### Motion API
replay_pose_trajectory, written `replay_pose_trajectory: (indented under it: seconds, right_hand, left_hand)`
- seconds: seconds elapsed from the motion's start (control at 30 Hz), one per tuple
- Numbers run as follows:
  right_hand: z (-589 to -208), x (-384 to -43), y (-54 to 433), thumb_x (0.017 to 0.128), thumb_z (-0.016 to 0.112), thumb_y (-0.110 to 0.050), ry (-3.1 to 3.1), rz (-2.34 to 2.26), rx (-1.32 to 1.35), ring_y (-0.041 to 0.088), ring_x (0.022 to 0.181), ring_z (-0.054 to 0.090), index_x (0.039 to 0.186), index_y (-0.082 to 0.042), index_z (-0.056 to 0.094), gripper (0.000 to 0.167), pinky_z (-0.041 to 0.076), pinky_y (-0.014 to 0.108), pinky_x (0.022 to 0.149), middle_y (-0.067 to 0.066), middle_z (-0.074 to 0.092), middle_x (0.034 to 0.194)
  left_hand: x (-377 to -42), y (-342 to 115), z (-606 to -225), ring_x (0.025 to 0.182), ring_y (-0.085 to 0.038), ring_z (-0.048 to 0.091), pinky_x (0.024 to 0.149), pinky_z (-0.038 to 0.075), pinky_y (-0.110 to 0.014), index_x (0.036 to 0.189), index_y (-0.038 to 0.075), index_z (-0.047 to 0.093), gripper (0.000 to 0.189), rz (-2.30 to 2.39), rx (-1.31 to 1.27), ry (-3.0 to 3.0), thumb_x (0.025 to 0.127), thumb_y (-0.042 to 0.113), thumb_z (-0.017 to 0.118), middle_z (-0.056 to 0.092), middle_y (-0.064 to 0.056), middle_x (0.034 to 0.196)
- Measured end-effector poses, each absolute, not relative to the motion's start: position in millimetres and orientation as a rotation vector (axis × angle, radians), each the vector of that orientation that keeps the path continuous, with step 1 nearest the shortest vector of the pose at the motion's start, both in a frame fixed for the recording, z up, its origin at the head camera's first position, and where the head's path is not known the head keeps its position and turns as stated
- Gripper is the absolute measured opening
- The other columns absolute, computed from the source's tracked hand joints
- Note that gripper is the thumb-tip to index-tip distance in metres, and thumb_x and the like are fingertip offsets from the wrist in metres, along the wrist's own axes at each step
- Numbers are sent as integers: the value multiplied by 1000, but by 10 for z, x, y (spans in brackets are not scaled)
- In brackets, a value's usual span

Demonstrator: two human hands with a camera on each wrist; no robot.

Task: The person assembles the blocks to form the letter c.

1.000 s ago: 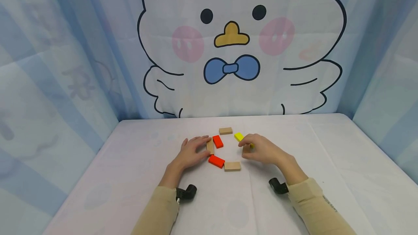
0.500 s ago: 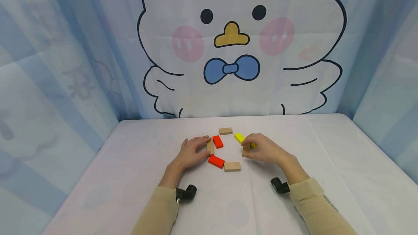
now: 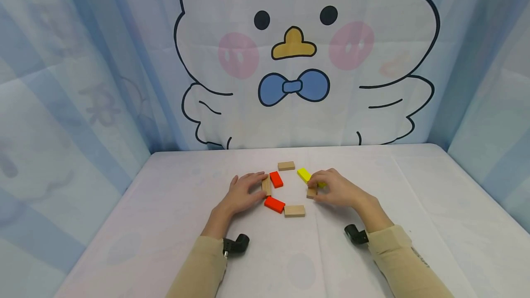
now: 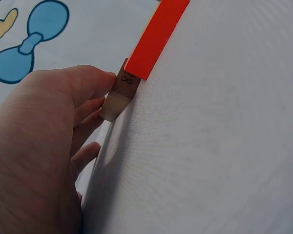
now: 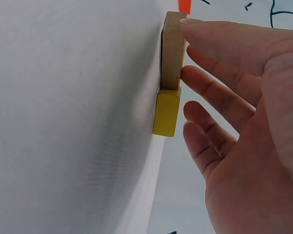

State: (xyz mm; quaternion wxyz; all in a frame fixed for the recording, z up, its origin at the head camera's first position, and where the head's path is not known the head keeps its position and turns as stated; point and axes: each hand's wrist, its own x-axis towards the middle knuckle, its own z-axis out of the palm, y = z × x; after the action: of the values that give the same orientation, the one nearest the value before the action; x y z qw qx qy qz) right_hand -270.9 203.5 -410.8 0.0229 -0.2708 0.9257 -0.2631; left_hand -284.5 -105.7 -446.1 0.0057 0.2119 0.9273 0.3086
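In the head view, my left hand (image 3: 244, 193) holds an upright-lying wooden block (image 3: 266, 186) at the left, thumb at its near end and index finger at its far end. One red block (image 3: 276, 179) lies right beside it; another red block (image 3: 274, 204) slants from its near end. My right hand (image 3: 337, 189) pinches a wooden block (image 5: 172, 51) at the right, with the thumb on its near end. A yellow block (image 5: 166, 113) adjoins that one in the right wrist view, partly hidden by my fingers in the head view. A second yellow block (image 3: 303, 174) lies just beyond.
A wooden block (image 3: 294, 211) lies at the near side of the ring of blocks, touching the slanted red one. Another wooden block (image 3: 286, 166) lies at the far side. The white-covered table (image 3: 281, 261) ends at a printed curtain (image 3: 306, 123).
My right hand has shifted slightly to the right, and more of the wooden block under its fingers shows. My left hand and the other blocks have stayed put.
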Motion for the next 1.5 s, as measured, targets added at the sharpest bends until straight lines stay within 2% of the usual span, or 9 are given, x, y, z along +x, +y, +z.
replay_pose_trajectory:
  seconds: [0.53, 0.93, 1.2, 1.5]
  right_hand:
    - [-4091, -2685, 2042, 87, 76, -12, 2847, -759, -773, 34, 116, 45, 119, -11, 74, 31, 42, 55, 98, 8, 60, 127]
    - [-4081, -2673, 2030, 84, 83, -21, 2835, -764, -722, 31, 114, 44, 104, -22, 77, 22, 43, 52, 96, 0, 62, 117]
    - [-4085, -2678, 2053, 82, 85, -22, 2835, -800, -780, 31, 115, 45, 99, -21, 77, 19, 41, 52, 98, 3, 64, 123]
    - [-4093, -2688, 2060, 82, 85, -20, 2795, -809, -762, 26, 111, 46, 99, -21, 77, 19, 43, 48, 96, -4, 67, 116]
  left_hand:
    - [-2824, -1052, -4444, 143, -30, 37, 118, 4, -62, 146, 16, 56, 52, 970, 658, 2903, 96, 31, 62, 49, -3, 152]
    - [-2856, -1054, -4470, 143, -29, 36, 118, 4, -61, 147, 18, 55, 53, 944, 653, 2911, 96, 33, 61, 49, -1, 152]
    - [-2857, -1055, -4472, 143, -29, 36, 118, 5, -61, 147, 18, 55, 53, 949, 648, 2910, 96, 33, 61, 48, -1, 153]
    - [-2847, -1060, -4471, 143, -30, 37, 118, 5, -62, 146, 17, 56, 53, 969, 653, 2906, 96, 32, 62, 49, -2, 152]
